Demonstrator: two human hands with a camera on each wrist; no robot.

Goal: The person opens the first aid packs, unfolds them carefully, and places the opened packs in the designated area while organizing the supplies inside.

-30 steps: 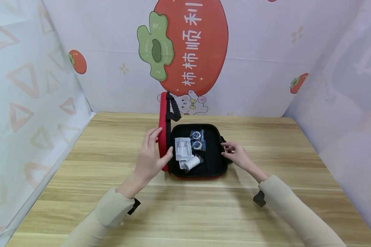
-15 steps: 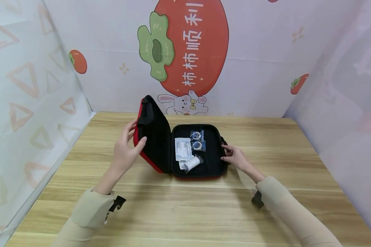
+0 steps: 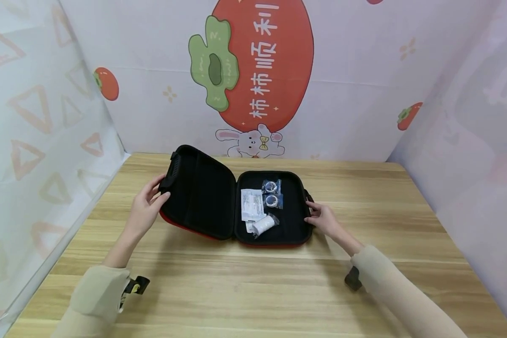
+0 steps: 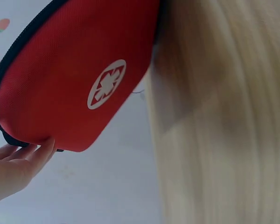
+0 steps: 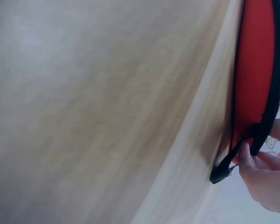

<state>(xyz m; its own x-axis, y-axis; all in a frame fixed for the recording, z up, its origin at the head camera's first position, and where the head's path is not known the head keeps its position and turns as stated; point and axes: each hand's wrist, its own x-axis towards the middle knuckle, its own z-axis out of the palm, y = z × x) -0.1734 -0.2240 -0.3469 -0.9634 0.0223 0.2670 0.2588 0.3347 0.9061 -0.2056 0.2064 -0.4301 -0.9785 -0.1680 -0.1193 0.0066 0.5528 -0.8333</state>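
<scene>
head view: backdrop [image 3: 342,61] lettering [image 3: 262,61] reads 柿柿顺利, and the left grip [image 3: 143,209] pinches the tilted case lid [image 3: 204,192] at its edge, right grip [image 3: 324,220] pinching the case base [image 3: 291,223]!

Case: red fabric, rounded corners, black lining; unfolded on the wooden desk [image 3: 253,291]. [image 3: 225,206]
Lid: at 9 o'clock from the hinge, slanting upward, outer edge clear of the desk. [image 3: 204,195]
Base: at 3 o'clock from the hinge, lying flat, interior facing up. [image 3: 293,220]
Emblem: white oval mark with a star-like cross, on the lid's red outer face. [image 4: 106,86]
Handle: black, ribbed, on the lid's 9-to-10 o'clock edge. [image 3: 174,167]
</scene>
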